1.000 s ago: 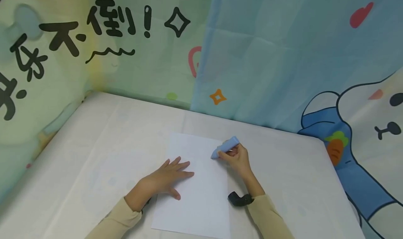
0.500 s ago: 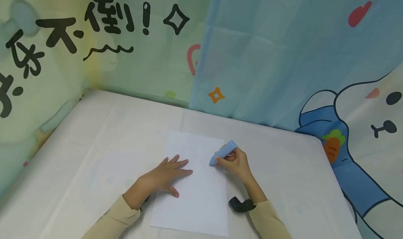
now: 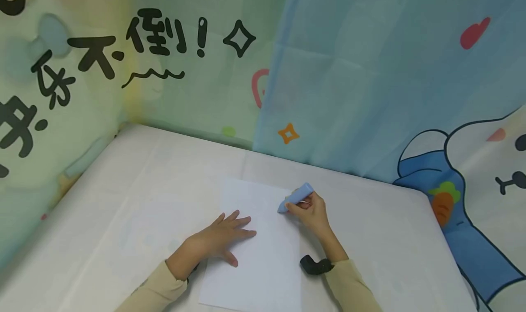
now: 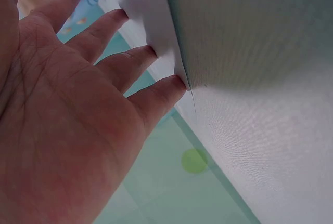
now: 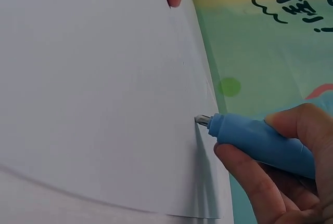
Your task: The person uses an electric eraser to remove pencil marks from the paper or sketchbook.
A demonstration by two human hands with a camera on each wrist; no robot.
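Observation:
A sheet of white paper [image 3: 263, 266] lies on the white-covered table. My left hand [image 3: 222, 236] rests on its left side, fingers spread; in the left wrist view the fingertips [image 4: 179, 81] press at the sheet's edge. Near the paper's upper right, my right hand [image 3: 314, 214] holds a thick blue pen-shaped tool [image 3: 297, 197] between thumb and fingers, its body slanting up to the right. In the right wrist view the tool [image 5: 260, 138] has a short metal tip right at the paper's surface, close to the edge. No mark shows on the sheet.
The white table cover [image 3: 164, 175] stretches around the paper on all sides. Printed cloth hangings, one green [image 3: 213, 102] and one blue [image 3: 349, 97], stand behind the table. A black wrist device [image 3: 314, 265] sits by the right cuff.
My right hand moved the blue tool a little toward the near side of the paper, then back up. The left hand stays on the sheet. The head view has shifted slightly.

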